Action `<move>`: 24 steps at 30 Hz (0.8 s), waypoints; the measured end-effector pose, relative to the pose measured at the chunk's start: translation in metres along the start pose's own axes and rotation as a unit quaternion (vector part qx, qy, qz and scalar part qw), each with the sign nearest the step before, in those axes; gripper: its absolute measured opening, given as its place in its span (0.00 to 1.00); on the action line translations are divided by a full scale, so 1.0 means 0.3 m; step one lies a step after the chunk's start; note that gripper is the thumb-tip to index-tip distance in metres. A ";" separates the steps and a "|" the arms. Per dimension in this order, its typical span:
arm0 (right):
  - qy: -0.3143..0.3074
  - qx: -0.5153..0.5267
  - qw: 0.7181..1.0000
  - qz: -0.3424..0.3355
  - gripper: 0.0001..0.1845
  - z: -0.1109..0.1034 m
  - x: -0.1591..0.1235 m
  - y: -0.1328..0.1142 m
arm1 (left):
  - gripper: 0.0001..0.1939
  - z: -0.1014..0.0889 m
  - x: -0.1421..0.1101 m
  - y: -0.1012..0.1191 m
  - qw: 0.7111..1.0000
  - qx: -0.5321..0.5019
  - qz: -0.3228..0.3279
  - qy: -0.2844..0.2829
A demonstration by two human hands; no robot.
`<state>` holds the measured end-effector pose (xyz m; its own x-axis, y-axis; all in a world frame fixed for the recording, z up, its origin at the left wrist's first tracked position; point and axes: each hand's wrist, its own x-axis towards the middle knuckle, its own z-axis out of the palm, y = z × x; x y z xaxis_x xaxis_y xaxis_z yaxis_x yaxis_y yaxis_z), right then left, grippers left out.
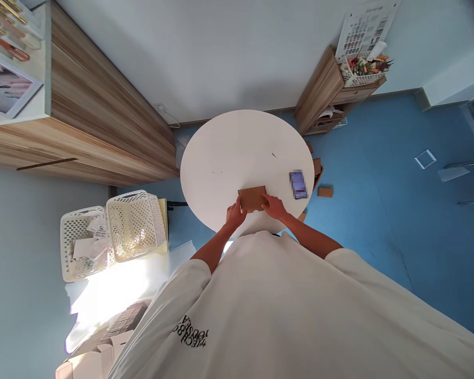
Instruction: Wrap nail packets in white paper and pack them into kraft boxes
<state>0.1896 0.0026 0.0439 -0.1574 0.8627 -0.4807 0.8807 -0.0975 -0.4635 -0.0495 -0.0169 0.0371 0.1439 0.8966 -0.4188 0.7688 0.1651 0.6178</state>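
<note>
A small brown cardboard box (253,198) lies near the front edge of the round white table (237,142), its lid side facing up. My left hand (236,212) grips its left end. Around the right end are the fingers of my right hand (274,206), with the thumb or a finger over the top face. The undersides of both hands are hidden from above. To the right of the box lies a phone (298,184) with a purple, blurred screen. A small dark mark or scrap (274,155) shows farther back on the tabletop.
Several brown boxes (325,192) lie on the blue floor right of the table. White perforated baskets (134,226) stand at the left, near flattened cardboard (122,321). A wooden cabinet (114,105) rises at left; a smaller one (319,89) stands back right.
</note>
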 end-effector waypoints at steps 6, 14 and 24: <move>0.030 0.009 0.999 -0.019 0.40 -0.044 -0.002 -0.026 | 0.47 -0.050 0.012 -0.013 0.998 0.049 0.030 0.036; 0.057 -0.015 0.997 -0.058 0.28 -0.077 0.041 -0.031 | 0.23 -0.130 0.073 -0.001 0.992 0.097 0.037 0.065; 0.094 0.032 0.995 -0.027 0.26 -0.094 0.117 -0.033 | 0.22 -0.189 0.171 0.028 0.990 0.120 0.008 0.072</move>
<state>0.1879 0.0479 0.0526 -0.1117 0.9446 -0.3086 0.8425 -0.0746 -0.5334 -0.0711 0.0537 0.0585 0.0807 0.9502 -0.3011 0.8959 0.0632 0.4397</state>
